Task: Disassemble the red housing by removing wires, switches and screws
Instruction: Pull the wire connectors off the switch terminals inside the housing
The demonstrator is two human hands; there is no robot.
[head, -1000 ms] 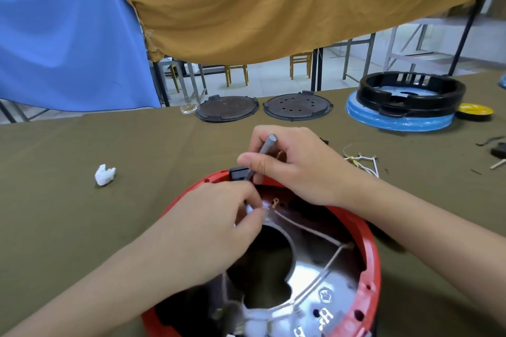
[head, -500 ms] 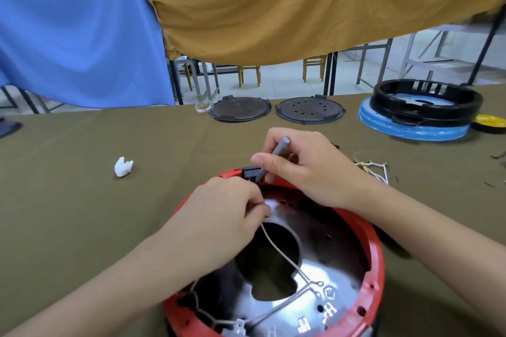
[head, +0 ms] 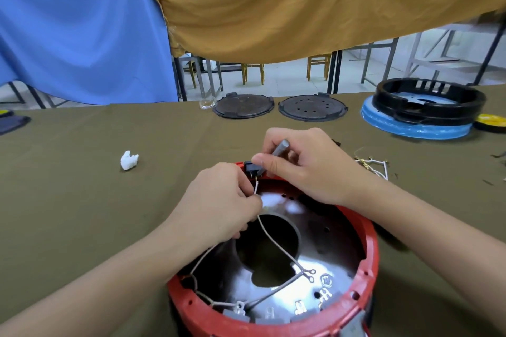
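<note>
Tissue (head: pixel 129 160), crumpled and white, lies on the olive cloth well left of the red housing (head: pixel 367 262). Left hand (head: pixel 219 208) curls over the housing's far rim, fingers pinching a white wire (head: pixel 269 235) (it runs down across the shiny plate inside). A black switch (head: pixel 249 166) sits on that rim. Beside it, the right hand (head: pixel 306 169) grips a grey tool (head: pixel 278 151), tip hidden near the switch.
</note>
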